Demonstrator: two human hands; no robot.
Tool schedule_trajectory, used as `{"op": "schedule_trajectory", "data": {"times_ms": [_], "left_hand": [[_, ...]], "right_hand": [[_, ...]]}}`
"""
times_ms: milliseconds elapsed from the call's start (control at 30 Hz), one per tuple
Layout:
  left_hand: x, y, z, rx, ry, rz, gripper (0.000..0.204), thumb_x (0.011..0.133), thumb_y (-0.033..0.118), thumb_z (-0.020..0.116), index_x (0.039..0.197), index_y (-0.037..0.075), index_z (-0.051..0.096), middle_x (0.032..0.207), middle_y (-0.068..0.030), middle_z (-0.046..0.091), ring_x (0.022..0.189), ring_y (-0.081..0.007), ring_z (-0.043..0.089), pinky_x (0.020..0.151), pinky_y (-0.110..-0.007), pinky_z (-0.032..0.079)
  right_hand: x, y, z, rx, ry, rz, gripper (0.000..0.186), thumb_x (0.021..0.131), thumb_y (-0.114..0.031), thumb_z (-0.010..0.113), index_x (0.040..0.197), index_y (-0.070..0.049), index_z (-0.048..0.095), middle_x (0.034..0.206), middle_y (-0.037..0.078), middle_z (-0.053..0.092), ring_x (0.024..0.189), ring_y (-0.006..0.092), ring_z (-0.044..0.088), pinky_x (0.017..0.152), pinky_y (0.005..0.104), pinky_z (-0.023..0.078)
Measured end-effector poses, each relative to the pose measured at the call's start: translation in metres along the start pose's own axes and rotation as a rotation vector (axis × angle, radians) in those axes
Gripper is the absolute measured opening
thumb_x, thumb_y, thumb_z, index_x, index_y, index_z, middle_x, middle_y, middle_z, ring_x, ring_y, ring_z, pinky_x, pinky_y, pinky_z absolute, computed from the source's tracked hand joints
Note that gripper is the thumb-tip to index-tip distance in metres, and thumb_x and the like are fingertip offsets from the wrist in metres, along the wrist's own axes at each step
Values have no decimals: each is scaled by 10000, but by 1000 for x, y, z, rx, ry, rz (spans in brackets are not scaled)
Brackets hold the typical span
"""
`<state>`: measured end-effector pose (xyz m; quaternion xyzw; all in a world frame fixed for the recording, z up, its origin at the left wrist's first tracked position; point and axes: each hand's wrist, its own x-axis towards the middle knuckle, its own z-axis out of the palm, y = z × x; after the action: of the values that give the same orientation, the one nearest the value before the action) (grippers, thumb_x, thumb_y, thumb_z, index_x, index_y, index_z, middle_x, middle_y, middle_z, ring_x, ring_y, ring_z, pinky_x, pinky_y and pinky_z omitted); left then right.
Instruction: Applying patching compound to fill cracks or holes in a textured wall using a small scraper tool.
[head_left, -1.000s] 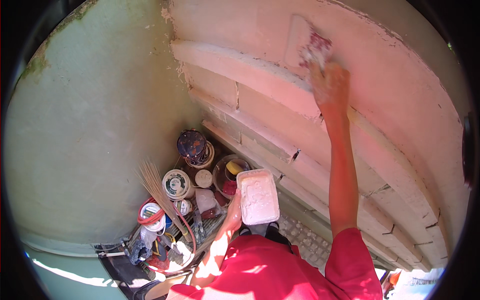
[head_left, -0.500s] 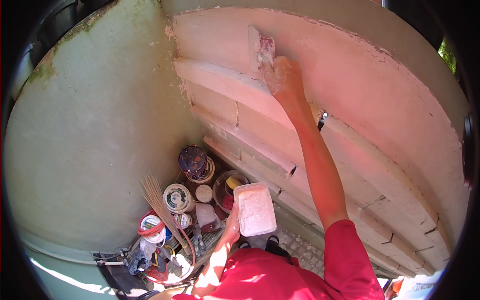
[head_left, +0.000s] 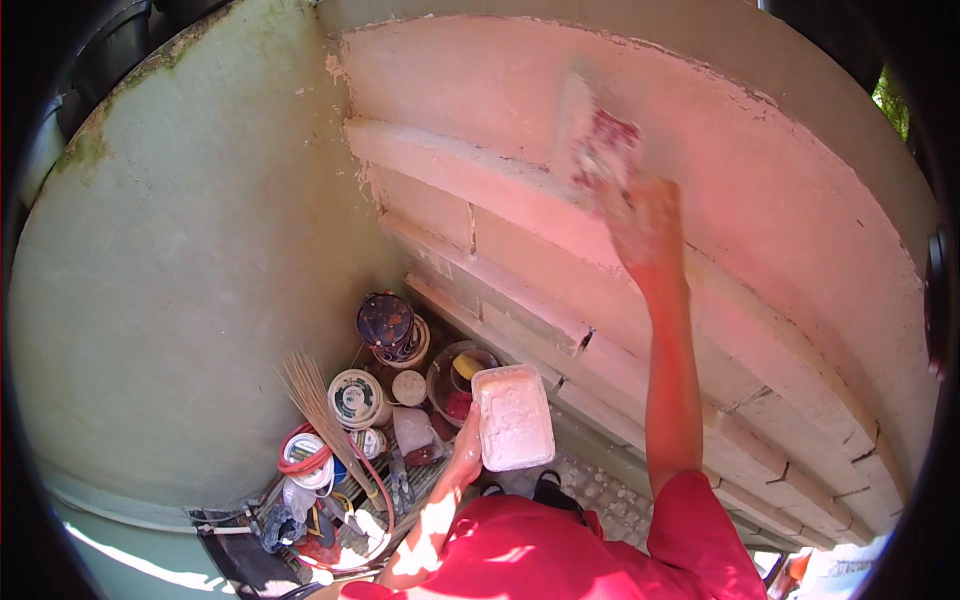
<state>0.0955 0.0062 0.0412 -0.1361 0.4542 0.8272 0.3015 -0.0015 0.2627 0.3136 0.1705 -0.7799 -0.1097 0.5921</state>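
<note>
A wide putty knife (head_left: 607,150), its blade smeared and blurred by motion, lies against the upper pinkish wall (head_left: 770,200). My right hand (head_left: 648,225) is closed round it, the arm stretched up and forward. Low in front of my body, my left hand (head_left: 466,452) grips the left side of a rectangular plastic tub (head_left: 514,418). Pale, lumpy putty (head_left: 512,405) covers the inside of the tub. White smears mark the fingers of both hands.
A greenish wall (head_left: 190,250) meets the pinkish one at a corner. Below stand a dark-lidded bucket (head_left: 386,318), a white-lidded tub (head_left: 356,398), a basin (head_left: 440,375), a stick broom (head_left: 318,395) and a red hose (head_left: 385,500). Protruding ledges (head_left: 460,155) run along the pinkish wall.
My right hand and the putty knife have moved right and somewhat down across the wall. The tub in my left hand has barely shifted.
</note>
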Motion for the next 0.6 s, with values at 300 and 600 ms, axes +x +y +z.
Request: {"op": "schedule_trajectory", "data": {"times_ms": [300,600], "left_hand": [[4,-14,-9,-3,20,-31,672,989,494,364,1403,-34,333,1363,-144,479,1224,-228,486,1039,-333,370],[-6,-6,-8,10,9,29,684,988,504,353,1413,-30,320,1381,-158,458,1235,-235,479,1040,-336,369]], "right_hand": [[21,-2,33,373,-431,929,369,867,-336,604,804,27,595,822,255,591,840,398,565,744,478,446],[-35,14,-36,-116,-256,195,137,864,-101,598,979,-33,630,815,148,547,793,318,534,677,440,421]]}}
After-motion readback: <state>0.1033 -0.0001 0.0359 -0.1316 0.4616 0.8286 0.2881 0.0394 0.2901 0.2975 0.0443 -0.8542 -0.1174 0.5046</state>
